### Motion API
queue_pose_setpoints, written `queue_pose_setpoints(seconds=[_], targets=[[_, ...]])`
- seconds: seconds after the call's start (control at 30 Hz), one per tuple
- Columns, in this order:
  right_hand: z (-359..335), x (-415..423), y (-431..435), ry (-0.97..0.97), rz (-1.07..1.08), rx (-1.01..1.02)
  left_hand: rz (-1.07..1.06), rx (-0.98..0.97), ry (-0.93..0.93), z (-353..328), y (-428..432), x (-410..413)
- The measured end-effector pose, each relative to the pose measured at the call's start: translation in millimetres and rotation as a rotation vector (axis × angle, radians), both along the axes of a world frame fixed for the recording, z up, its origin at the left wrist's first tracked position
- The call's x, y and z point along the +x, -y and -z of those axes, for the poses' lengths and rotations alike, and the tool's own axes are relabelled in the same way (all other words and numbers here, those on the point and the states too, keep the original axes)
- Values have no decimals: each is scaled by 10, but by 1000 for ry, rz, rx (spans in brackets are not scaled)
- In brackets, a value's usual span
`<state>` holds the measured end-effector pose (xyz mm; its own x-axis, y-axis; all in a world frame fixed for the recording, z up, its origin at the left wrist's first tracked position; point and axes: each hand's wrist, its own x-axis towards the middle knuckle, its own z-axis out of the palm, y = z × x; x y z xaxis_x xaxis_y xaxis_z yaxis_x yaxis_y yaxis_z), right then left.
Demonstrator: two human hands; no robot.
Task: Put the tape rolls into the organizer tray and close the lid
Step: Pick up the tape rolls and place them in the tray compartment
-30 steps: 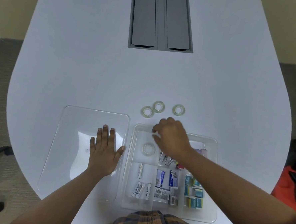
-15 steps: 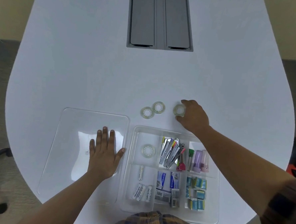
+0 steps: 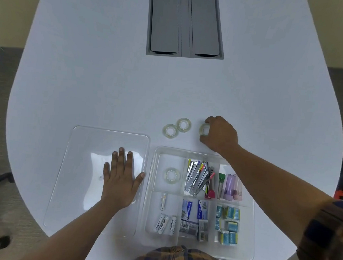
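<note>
Pinching roll (image 3: 203, 129) with right hand (image 3: 219, 135), right of centre; tray (image 3: 249, 231) below-left of grip, left hand (image 3: 121, 182) spread flat on lid (image 3: 80, 164)

bare forearms; plaid sleeve (image 3: 328, 236) on right arm, navy-and-tan check; matching plaid shirt (image 3: 178, 259) at bottom edge.

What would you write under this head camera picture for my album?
Right hand grips a tape roll beside the tray; left hand rests on the lid.
</note>
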<state>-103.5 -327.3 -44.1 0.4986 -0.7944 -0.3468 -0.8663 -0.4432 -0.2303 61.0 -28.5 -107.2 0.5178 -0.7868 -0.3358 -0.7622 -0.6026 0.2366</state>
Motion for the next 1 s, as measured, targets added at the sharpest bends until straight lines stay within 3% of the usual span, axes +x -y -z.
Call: queue_pose_setpoints(seconds=[0.23,0.37,0.63,0.87,1.0], targets=[[-502,137,-427,335,-40,69,-3,23,-38,6,2,22],[-615,106,-864,221,-258,131,6,55,-62,-10,9,48],[-335,122,-1278,-61,-619,49,33,152,-207,-110,66,130],[-194,98,-1339,-132,-682,41,47,164,-202,-138,66,124],[-199,65,-1298,-77,-606,125,48,169,-200,-150,71,124]])
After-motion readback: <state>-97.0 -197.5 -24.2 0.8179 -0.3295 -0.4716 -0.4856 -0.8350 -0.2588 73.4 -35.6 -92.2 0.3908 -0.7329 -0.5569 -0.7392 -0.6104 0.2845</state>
